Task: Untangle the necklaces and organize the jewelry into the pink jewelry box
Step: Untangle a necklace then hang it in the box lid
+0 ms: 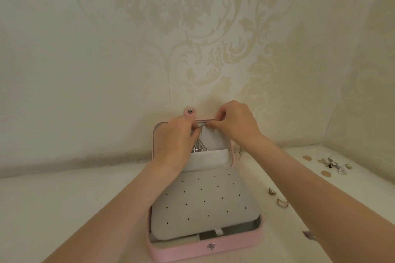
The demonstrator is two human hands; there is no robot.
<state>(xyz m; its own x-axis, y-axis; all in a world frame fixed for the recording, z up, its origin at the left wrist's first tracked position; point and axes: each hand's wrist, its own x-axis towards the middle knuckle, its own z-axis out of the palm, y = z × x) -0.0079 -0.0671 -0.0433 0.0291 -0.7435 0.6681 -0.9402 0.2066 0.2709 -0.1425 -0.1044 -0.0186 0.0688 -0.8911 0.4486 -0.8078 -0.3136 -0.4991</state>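
Pinching a thin silver chain (201,126) between them, both hands work at the top edge of the upright lid of the pink jewelry box (205,251), which stands open against the patterned wall. The left hand (174,134) has its fingertips closed on the chain's left part; the right hand (234,121) has thumb and forefinger curled tight on the chain's right part, just below the lid's rim. The short taut stretch between the two grips runs left to right, level with the row of small hooks in the lid, so the coming hooking move likely depends on easing the chain a little down and toward the lid lining, with either hand equally close.

Below the fingers, silver necklaces (197,148) already hang down the lid, their lower ends tucked into the grey fabric pocket (210,161). Nearer the camera, a grey perforated earring panel (203,205) lies tilted over the box's base. A pink snap tab (189,111) stands above the lid beside the left hand.

On the pale tabletop to the right, well apart from the box, lie two rings (277,197) and, farther off, a small scatter of earrings (330,165), not yet put away.
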